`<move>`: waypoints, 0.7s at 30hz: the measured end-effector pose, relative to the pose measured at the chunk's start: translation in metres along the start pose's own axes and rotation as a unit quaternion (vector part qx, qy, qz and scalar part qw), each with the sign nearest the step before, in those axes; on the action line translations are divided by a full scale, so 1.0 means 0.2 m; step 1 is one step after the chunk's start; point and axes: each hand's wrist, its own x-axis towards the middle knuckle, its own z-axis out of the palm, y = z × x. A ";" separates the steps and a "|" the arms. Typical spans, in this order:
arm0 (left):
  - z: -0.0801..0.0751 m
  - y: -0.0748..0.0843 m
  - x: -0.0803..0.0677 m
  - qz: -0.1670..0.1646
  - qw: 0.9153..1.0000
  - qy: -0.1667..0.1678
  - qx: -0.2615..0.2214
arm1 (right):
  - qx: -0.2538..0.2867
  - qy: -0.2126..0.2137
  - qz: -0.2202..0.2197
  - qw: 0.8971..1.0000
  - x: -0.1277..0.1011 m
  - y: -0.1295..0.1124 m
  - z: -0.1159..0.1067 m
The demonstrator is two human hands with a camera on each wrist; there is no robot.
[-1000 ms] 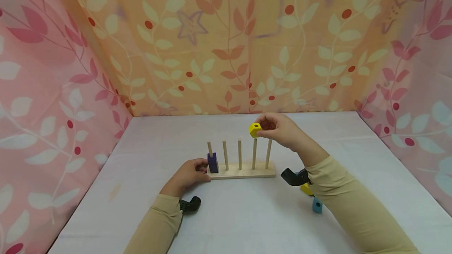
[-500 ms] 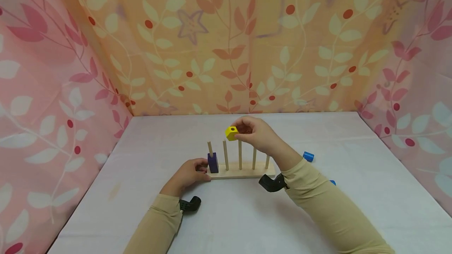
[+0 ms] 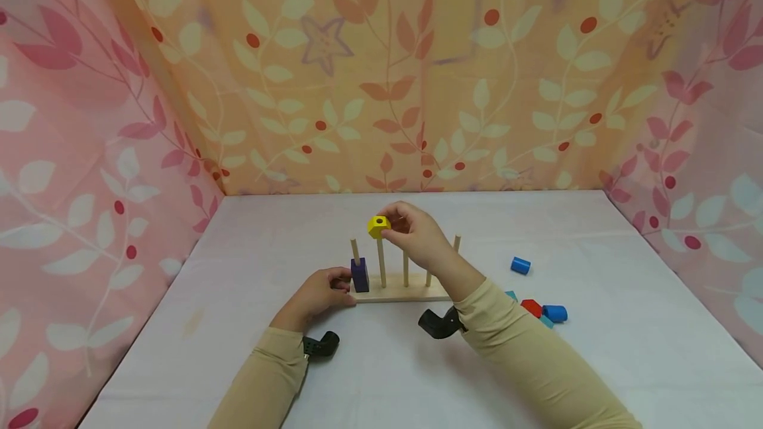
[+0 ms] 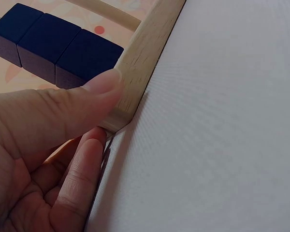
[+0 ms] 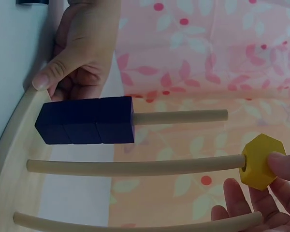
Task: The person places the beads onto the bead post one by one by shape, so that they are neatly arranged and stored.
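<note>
A wooden peg stand with a row of upright pegs stands on the table. Three dark purple-blue square blocks are stacked on its leftmost peg. My left hand grips the left end of the base; in the left wrist view the thumb lies on the wood, with the fingers curled at the end. My right hand pinches a yellow hexagonal bead by its side. That bead sits at the very tip of the second peg, its hole lined up with the peg.
On the table to the right lie a blue cylinder, another blue cylinder, a red block and light blue pieces, partly behind the right sleeve. Floral cloth walls in the back and sides.
My right hand has carried the yellow bead leftward along the pegs to the second peg's top. Loose pieces at the right have come out from behind the sleeve. The left hand stays put.
</note>
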 end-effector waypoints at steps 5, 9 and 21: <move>0.00 0.01 0.00 -0.008 1.000 0.001 -0.001 | 0.015 0.003 0.014 1.000 0.00 0.01 0.02; 0.00 0.01 -0.01 -0.003 1.000 -0.002 -0.002 | 0.020 0.014 0.015 1.000 0.00 0.02 0.03; 0.00 0.00 0.00 0.002 1.000 0.003 -0.002 | 0.074 0.057 0.049 0.994 -0.05 0.10 0.12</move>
